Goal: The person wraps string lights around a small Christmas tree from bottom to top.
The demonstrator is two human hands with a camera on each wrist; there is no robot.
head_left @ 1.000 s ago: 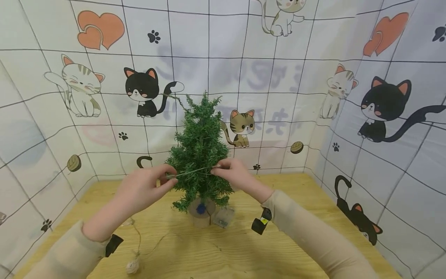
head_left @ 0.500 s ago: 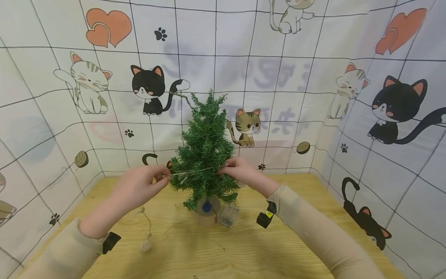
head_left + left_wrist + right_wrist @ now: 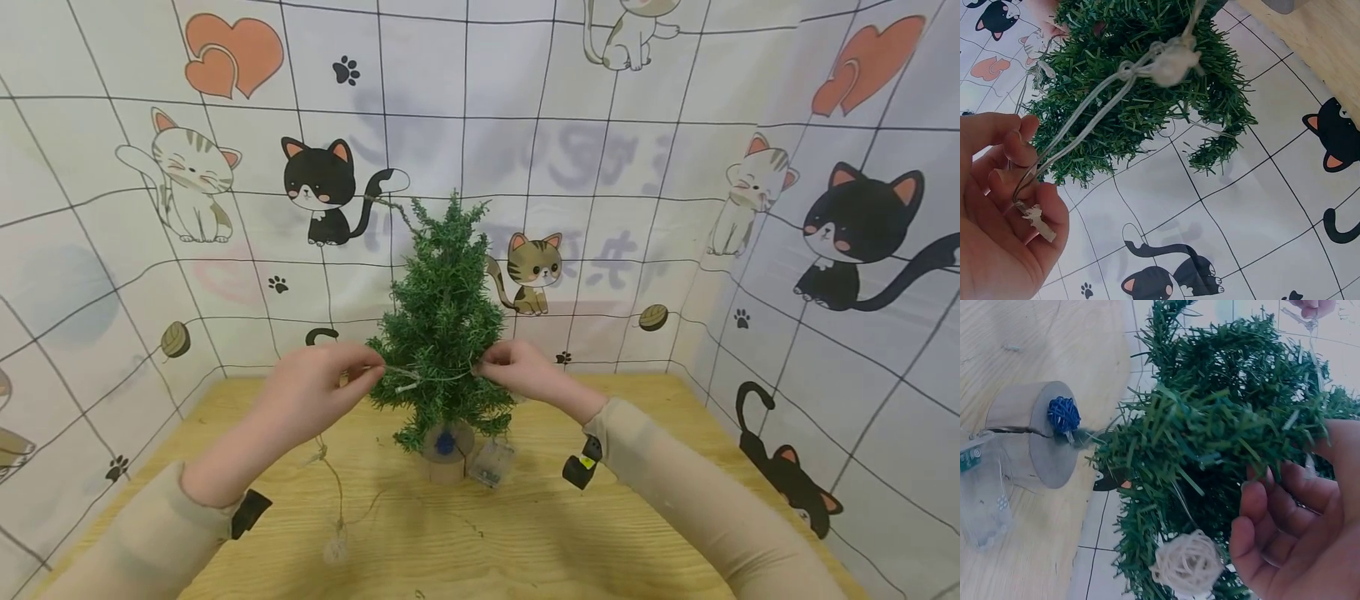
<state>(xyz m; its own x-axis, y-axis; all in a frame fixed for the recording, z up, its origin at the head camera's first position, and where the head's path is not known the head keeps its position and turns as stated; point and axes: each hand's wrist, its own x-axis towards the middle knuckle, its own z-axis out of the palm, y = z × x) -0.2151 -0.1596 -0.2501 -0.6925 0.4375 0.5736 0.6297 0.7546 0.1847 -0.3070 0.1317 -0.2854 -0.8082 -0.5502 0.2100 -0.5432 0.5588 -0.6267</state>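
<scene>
A small artificial Christmas tree [image 3: 450, 292] stands upright on a round wooden base [image 3: 446, 473]. At its left side my left hand [image 3: 322, 375] pinches a thin pale string of lights [image 3: 1091, 115], which crosses the front of the lower branches with a slight sag. A blurred whitish lump [image 3: 1175, 65] hangs on the string in the left wrist view. My right hand [image 3: 517, 367] pinches the string at the tree's right side; its curled fingers [image 3: 1254, 503] are partly hidden among the branches. Beside them hangs a white woven ball [image 3: 1188, 562].
A blue woven ball [image 3: 1064, 414] sits at the base's face. Next to the base lies a clear plastic box [image 3: 491, 463]. Cord and a pale ball [image 3: 336, 548] lie on the wooden table [image 3: 525, 550] at front left. A cat-print cloth [image 3: 450, 125] surrounds the table.
My left hand first pulled left, drawing the string tight, then came back toward the tree, and the string went slack. The pale ball on the table shifted right. My right hand stayed near its place.
</scene>
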